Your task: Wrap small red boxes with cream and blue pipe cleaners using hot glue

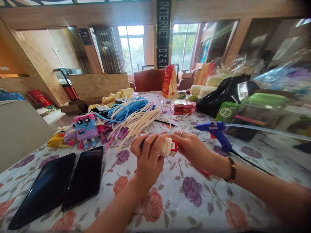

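My left hand (150, 152) is closed around a small red box (174, 146) wrapped in coils of cream pipe cleaner (166, 147). The box's red end with a white label pokes out on the right. Against that end is my right hand (190, 145), fingers closed together by the pipe cleaner's strand, which rises above the box; the fingertips are partly hidden. A blue glue gun (220, 132) rests on the table just beyond my right wrist. Under my right hand a red object (203, 173) shows in part.
Cream pipe cleaners (141, 123) and blue pipe cleaners (130, 108) lie in a heap ahead. Fuzzy dolls (86, 127) sit left, behind two black tablets (85, 178). Small red boxes (181, 106) are stacked farther back. A black bag (225, 94) and green carton (227, 110) stand right.
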`<action>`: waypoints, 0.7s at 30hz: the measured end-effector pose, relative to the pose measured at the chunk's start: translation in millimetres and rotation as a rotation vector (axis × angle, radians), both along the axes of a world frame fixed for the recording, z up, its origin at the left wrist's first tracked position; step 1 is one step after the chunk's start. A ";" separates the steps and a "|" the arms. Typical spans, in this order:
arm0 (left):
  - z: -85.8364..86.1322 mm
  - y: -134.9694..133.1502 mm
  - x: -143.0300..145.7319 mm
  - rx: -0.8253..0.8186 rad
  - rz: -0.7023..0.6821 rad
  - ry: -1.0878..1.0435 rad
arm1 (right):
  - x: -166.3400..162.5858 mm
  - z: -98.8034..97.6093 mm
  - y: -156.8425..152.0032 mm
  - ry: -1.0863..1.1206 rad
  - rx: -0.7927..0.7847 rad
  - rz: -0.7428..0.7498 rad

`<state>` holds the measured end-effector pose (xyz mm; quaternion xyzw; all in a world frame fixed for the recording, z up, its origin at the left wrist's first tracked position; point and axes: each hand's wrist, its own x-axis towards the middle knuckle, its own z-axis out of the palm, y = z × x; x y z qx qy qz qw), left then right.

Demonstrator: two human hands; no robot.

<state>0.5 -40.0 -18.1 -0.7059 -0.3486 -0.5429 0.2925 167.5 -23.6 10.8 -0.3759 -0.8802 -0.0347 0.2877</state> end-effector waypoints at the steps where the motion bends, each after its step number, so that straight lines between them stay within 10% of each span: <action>1: -0.2 0.0 0.1 -0.001 0.000 0.001 | -0.4 -2.2 0.3 0.006 -0.014 0.015; 21: 4.7 2.6 2.5 -0.552 -0.194 -0.293 | 5.4 -20.3 -3.2 -0.018 -0.043 -0.008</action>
